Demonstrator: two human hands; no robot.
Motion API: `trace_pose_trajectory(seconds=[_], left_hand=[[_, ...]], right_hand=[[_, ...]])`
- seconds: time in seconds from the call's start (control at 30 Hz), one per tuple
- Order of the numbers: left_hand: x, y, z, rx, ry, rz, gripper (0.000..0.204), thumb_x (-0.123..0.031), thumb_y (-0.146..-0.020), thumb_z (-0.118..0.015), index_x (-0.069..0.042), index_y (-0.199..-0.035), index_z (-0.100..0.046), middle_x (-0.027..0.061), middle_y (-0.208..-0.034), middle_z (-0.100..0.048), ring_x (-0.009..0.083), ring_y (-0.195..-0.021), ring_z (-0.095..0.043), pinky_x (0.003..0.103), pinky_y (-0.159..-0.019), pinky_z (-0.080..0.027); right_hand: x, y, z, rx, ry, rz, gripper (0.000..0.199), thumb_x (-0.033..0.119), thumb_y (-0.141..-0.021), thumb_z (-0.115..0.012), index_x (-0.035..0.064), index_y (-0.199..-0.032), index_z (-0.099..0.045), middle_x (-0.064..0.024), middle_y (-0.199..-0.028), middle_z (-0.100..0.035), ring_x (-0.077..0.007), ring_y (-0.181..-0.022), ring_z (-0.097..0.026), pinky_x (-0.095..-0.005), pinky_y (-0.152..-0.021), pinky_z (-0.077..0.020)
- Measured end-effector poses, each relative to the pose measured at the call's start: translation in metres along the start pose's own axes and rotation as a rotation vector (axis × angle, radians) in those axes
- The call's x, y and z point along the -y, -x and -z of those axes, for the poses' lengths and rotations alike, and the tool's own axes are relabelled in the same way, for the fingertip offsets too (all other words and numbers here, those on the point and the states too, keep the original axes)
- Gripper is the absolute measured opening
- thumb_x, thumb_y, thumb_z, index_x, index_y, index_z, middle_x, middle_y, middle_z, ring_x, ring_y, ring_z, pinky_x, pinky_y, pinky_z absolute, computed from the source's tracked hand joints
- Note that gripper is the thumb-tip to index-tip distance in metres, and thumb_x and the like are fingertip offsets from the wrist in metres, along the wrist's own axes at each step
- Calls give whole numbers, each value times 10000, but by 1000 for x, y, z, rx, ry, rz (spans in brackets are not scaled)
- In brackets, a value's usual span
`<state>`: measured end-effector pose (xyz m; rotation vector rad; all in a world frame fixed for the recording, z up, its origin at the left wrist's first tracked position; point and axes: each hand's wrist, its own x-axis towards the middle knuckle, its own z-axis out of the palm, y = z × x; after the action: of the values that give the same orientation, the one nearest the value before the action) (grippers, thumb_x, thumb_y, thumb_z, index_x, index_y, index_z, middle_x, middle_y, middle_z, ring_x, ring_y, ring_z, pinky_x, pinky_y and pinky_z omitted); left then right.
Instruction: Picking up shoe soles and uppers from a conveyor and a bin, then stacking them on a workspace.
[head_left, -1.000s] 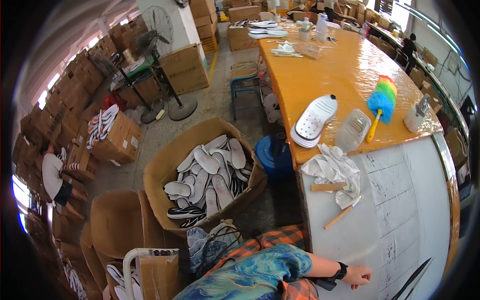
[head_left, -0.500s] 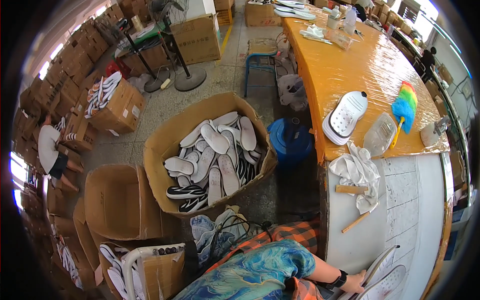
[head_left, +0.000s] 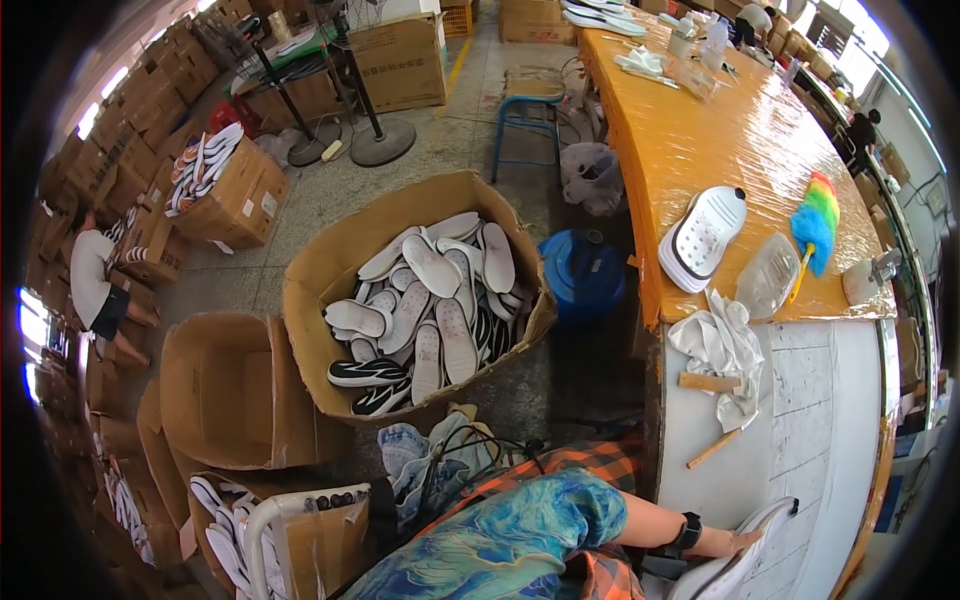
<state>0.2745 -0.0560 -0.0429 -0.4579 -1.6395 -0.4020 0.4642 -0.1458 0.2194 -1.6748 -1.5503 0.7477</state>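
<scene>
Along the lower right, my left hand point(head_left: 742, 543) reaches out from a blue-green sleeve, with a black band on the wrist. Its fingers close on the edge of a white shoe sole point(head_left: 772, 522) with a black tip, tilted over the grey part of the worktop. Part of the fingers is hidden by the sole. Another white piece of footwear point(head_left: 705, 580) lies just below the hand, cut by the picture's dark rim. My right hand does not show. Farther up the worktop lie a crumpled white cloth point(head_left: 722, 345) and a wooden-handled tool point(head_left: 710, 382).
On the orange table point(head_left: 690, 130) are stacked white perforated soles point(head_left: 702, 235), a clear plastic container point(head_left: 768, 278) and a rainbow duster point(head_left: 815, 225). Left of it stand a blue bucket point(head_left: 583, 275), a carton point(head_left: 310, 290) of soles and a blue stool point(head_left: 527, 120). Another person point(head_left: 95, 280) bends among cartons.
My left hand has moved slightly up and right. The sole at it has shifted and tilted, and the perforated face seen beside it before no longer shows. The view has turned a little.
</scene>
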Motion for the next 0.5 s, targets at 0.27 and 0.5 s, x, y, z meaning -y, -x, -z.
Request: trace_pose_trajectory(seconds=[0.27,0.5], left_hand=[[53,-68,-10,1999,1631,18,995,-711,-755,-274,119,-1280,-116,315,-1287,-243,389,-1199,-292,386,-985,-262],[90,-109,-44,2173,2041,-10,854,-655,-798,-289,143,-1098,-347,300,-958,-520,396,-905,-524,402,-797,-408]], right_hand=[[-22,48,-101,483,345,44,552,239,-884,-461,-16,-1320,-238,-195,-1353,-268,-285,-1259,-243,-343,-1018,-196],[1,61,-124,349,70,-208,569,126,-817,-521,-28,-1301,-266,-208,-1345,-267,-299,-1250,-252,-352,-1014,-201]])
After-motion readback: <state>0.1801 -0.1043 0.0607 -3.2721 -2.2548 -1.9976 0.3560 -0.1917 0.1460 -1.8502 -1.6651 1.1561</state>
